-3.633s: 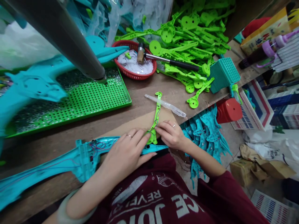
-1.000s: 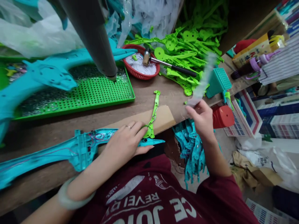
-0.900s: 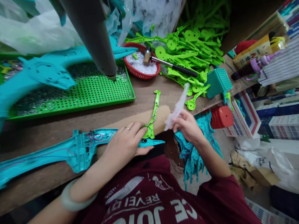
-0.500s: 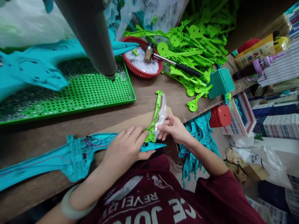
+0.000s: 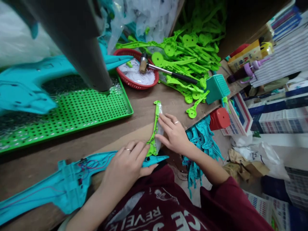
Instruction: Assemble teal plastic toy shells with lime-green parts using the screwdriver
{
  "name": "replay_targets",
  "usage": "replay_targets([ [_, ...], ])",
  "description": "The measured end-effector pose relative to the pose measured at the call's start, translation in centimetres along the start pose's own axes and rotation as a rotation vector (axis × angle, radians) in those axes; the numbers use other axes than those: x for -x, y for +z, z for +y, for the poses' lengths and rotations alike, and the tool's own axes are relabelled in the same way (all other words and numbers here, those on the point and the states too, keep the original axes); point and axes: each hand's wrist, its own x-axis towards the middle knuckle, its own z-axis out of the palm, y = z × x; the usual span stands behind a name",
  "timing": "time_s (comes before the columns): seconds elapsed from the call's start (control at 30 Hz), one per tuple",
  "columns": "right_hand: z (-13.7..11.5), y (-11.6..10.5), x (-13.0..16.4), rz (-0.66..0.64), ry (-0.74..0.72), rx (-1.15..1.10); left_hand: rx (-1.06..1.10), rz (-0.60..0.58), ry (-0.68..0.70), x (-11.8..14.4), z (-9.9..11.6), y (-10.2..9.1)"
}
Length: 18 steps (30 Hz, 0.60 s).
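A long blue plastic shell half (image 5: 72,179) with thin wires inside lies along the table's front edge. My left hand (image 5: 130,160) grips it near its pointed end, thumb on the near side, fingertips at a lime-green plastic arm (image 5: 156,125). That slim arm stands out from the shell toward the back, a thin wire near its base. Against its right side sits a clear translucent plastic strip (image 5: 159,131). My right hand (image 5: 174,133) lies on the strip with fingers stretched out and pressed along it. The shell's part under my left palm is hidden.
Behind are a green perforated tray (image 5: 96,112) of screws, a red basket (image 5: 141,85) and a hammer (image 5: 168,71). A grey tool body (image 5: 79,41) hangs at upper left. Lime-green arms (image 5: 187,64) pile up behind; blue shells (image 5: 202,138) hang right of the table.
My right hand has gone from pinching the translucent strip to lying on it with fingers extended. The strip has moved left against the green arm. The camera view has shifted.
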Motion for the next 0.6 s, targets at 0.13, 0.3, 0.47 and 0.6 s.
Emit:
replay_targets([
  [0.13,5.0,-2.3,-1.8,0.017,-0.075,-0.035,-0.092,0.006,0.051,0.1,-0.4,0.1],
  [0.3,13.0,-7.0,0.2,-0.017,0.112,0.427,-0.116,-0.040,0.082,0.4,-1.1,0.5],
  [0.47,15.9,-7.5,1.6,-0.116,-0.012,0.539,-0.105,-0.001,0.088,0.1,-1.4,0.8],
  [0.6,12.6,-7.8,2.5,0.306,-0.072,0.412,-0.133,0.028,0.095,-0.5,-1.0,0.4],
])
